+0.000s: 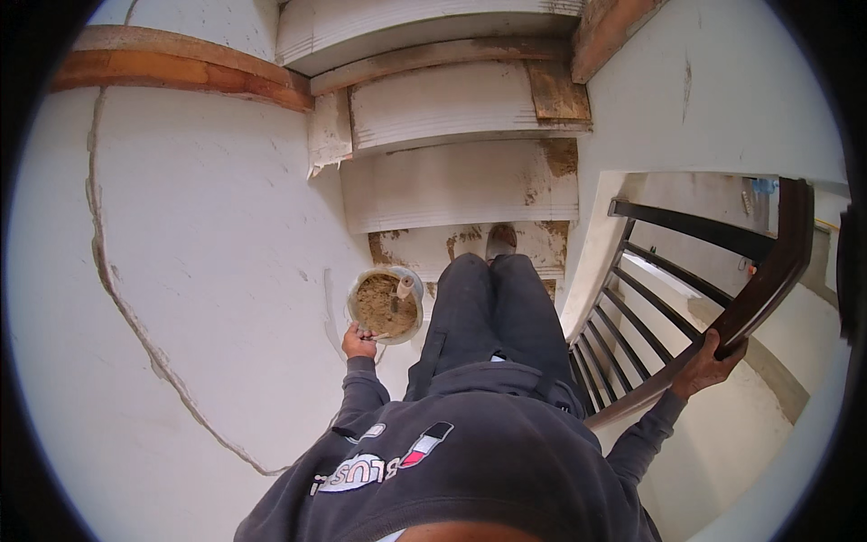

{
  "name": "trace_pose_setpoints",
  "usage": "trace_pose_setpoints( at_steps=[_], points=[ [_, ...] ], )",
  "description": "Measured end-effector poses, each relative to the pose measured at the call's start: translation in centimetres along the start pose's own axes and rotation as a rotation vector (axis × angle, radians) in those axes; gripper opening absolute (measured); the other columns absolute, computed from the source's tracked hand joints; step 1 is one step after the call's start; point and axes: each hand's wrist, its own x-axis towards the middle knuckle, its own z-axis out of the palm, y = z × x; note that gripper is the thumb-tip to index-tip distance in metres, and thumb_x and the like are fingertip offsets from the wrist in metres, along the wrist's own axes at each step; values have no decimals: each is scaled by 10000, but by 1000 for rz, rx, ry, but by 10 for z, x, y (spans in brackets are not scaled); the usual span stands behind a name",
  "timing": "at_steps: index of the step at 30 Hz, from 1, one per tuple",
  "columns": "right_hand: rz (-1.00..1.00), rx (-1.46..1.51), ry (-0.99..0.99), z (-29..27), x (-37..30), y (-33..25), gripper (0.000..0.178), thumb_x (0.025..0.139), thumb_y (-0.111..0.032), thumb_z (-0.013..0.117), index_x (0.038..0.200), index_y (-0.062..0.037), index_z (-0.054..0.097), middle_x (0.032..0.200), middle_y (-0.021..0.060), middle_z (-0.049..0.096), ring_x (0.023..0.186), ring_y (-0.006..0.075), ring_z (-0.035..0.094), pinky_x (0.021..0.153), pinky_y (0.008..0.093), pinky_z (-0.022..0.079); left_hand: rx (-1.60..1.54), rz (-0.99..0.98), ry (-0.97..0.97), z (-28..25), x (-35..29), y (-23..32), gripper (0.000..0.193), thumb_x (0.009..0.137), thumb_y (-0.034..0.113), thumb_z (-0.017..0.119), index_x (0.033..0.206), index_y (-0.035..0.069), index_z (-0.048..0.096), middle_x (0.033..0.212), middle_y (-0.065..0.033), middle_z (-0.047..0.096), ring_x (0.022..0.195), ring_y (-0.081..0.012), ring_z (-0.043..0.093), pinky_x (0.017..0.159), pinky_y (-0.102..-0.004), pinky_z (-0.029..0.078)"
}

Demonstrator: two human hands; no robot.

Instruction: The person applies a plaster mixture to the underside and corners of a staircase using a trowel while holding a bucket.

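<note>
My left hand (359, 342) is closed at the near edge of a round bucket (420, 309), beside my left leg. Whether its fingers wrap the rim or the bail handle is hard to make out. Brown, sandy mortar (375, 303) fills the bucket, and a tool with a pale wooden handle (404, 287) sticks up out of it; its blade is hidden. On the other side, my right hand (711, 365) wraps around a dark wooden handrail (763, 282), thumb over the top.
Pale stair steps (461, 185) rise ahead, with brown smears and wooden boards (557, 90) along them. One shoe (501, 240) shows on a step. A white wall (208, 226) with a long filled crack stands left. Black balusters (673, 280) run below the handrail at right.
</note>
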Motion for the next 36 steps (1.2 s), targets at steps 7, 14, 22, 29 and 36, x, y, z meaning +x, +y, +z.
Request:
trace_pose_setpoints(
  at_steps=[7, 14, 22, 29, 36],
  points=[
    [13, 36, 8, 0, -2, -7, 668, 738, -210, 656, 1319, 55, 461, 1209, 214, 575, 1093, 329, 568, 946, 382, 437, -13, -62, -11, 48, -12, 37, 157, 896, 108, 574, 799, 90, 451, 572, -10, 337, 493, -178, 382, 547, -412, 460],
    [-116, -197, 85, 7, 3, 9, 637, 786, -349, 623, 1292, 5, 465, 1134, 226, 604, 1003, 377, 592, 905, 409, 459, 8, -128, -57, 68, -8, 68, 152, 916, 112, 552, 800, 94, 455, 559, -10, 362, 498, -184, 394, 552, -429, 447],
    [-72, -285, 95, 8, 5, 16, 651, 772, -363, 613, 1304, -19, 462, 1176, 244, 597, 1046, 415, 593, 914, 429, 472, 57, -108, -79, 81, -9, 92, 157, 918, 128, 551, 800, 98, 454, 549, -6, 363, 496, -184, 397, 564, -438, 436],
    [-116, -352, 115, 6, 7, 26, 645, 769, -346, 644, 1294, -11, 475, 1181, 242, 594, 1063, 428, 585, 903, 466, 473, 107, -73, -123, 94, 3, 95, 154, 928, 133, 531, 802, 98, 450, 556, -6, 359, 495, -185, 394, 522, -440, 444],
    [-200, -360, 149, 6, 8, 25, 638, 788, -399, 624, 1301, -51, 470, 1163, 240, 603, 1025, 443, 596, 861, 484, 491, 141, -100, -106, 102, 9, 104, 158, 936, 158, 521, 812, 99, 443, 575, -9, 369, 506, -184, 387, 546, -432, 427]
  ],
)
